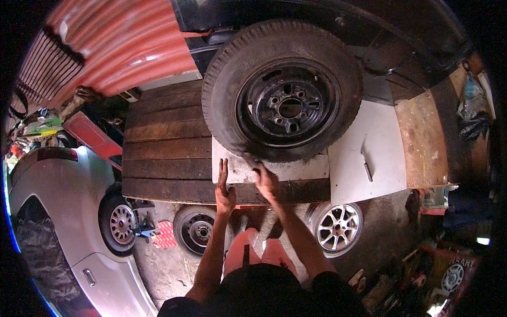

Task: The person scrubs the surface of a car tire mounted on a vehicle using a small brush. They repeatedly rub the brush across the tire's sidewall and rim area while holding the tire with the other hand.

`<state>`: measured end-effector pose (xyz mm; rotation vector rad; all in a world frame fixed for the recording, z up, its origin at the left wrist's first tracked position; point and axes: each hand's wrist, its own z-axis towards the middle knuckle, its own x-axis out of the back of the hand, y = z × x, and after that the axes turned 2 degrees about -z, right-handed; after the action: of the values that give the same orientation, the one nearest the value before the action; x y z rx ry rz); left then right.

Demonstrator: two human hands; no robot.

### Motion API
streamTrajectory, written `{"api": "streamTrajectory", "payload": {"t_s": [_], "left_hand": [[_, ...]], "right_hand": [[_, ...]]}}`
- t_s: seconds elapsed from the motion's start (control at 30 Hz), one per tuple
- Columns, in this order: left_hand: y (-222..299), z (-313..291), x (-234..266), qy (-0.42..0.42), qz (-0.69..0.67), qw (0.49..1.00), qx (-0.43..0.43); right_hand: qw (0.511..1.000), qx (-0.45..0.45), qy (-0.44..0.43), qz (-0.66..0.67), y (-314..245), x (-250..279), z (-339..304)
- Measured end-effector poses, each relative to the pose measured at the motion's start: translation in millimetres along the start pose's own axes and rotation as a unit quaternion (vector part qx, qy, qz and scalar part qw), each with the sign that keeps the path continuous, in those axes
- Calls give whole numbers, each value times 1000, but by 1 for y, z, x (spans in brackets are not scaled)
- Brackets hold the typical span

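A big black tire (222, 105) on a dark steel wheel rim (290, 108) takes up the top middle, its lower edge over a smudged white board (311, 171). Over the near edge of the bench, my left hand (225, 193) is raised with its fingers stretched out and nothing in them. My right hand (266, 182) is beside it, just below the tire's bottom edge. Its dark, slightly blurred fingers point up toward the tread; whether they touch it, I cannot tell. I make out nothing held in that hand.
Dark wooden planks (163, 140) lie left of the tire. On a white sheet (380, 137) at right lies a thin dark-handled tool (366, 168). Below the bench are a dark-rimmed wheel (196, 232) and a white spoked wheel (339, 227). A silver car (68, 195) stands left.
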<state>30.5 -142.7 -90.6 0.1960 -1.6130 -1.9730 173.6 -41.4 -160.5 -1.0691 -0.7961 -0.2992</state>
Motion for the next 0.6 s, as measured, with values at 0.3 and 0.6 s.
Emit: {"api": "streamTrajectory", "payload": {"t_s": [0.3, 0.6], "left_hand": [[20, 9, -21, -70, -26, 997, 17], [11, -4, -61, -83, -39, 994, 52]], "right_hand": [[957, -85, 250, -119, 140, 110, -17], [942, -105, 318, -40, 149, 164, 55]]}}
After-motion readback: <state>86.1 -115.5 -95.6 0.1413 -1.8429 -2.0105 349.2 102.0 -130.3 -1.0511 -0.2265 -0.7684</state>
